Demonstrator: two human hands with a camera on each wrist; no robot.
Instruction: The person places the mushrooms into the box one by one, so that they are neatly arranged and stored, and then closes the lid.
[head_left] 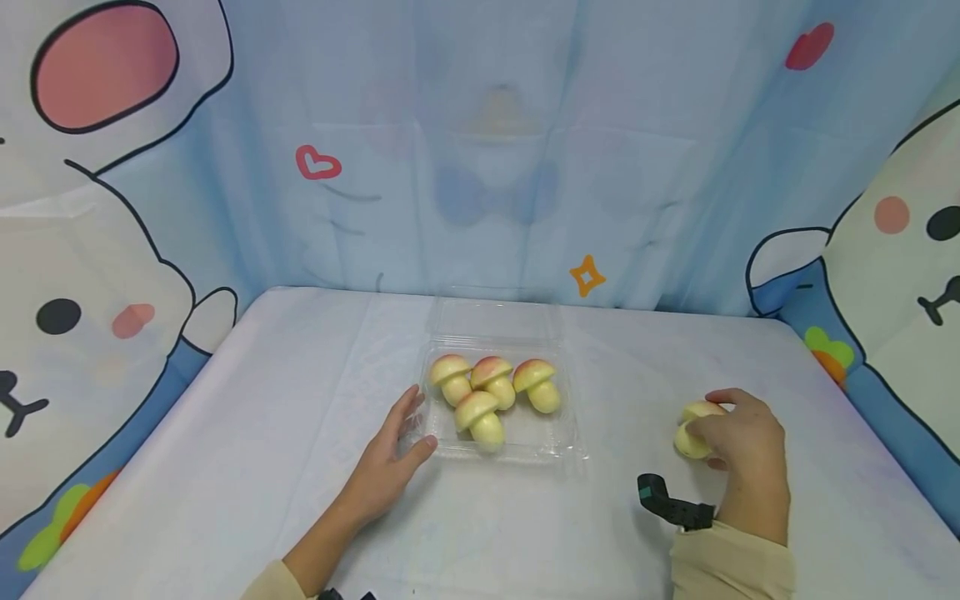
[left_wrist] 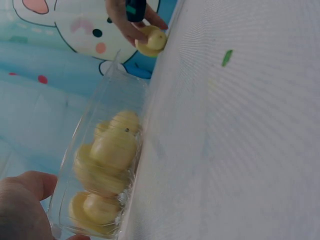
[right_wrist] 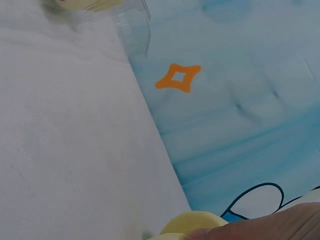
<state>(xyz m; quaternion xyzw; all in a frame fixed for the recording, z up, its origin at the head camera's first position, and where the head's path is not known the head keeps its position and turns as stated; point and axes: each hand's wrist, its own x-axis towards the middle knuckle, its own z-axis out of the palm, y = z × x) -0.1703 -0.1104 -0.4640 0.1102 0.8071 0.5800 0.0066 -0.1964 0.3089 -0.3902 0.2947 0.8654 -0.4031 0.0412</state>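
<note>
A clear plastic clamshell box [head_left: 566, 421] stands on the table with its lid [head_left: 495, 318] folded back. Inside lie several toy mushrooms [head_left: 486, 429], pale yellow with reddish tops. My left hand [head_left: 382, 471] holds the box at its near left corner, thumb at the front and fingers along the left side. The left wrist view shows the thumb [left_wrist: 42, 184] against the box wall. To the right of the box, my right hand [head_left: 746, 437] grips another yellow mushroom [head_left: 692, 440] between thumb and fingers, close over the tabletop. Only part of that mushroom [right_wrist: 192, 222] appears in the right wrist view.
A white cloth [head_left: 330, 367] covers the table. Behind it hangs a blue curtain [head_left: 480, 167] with cartoon animals, hearts and a star. A black wrist mount [head_left: 675, 504] sticks out from the right wrist. A small green mark [left_wrist: 227, 58] shows in the left wrist view.
</note>
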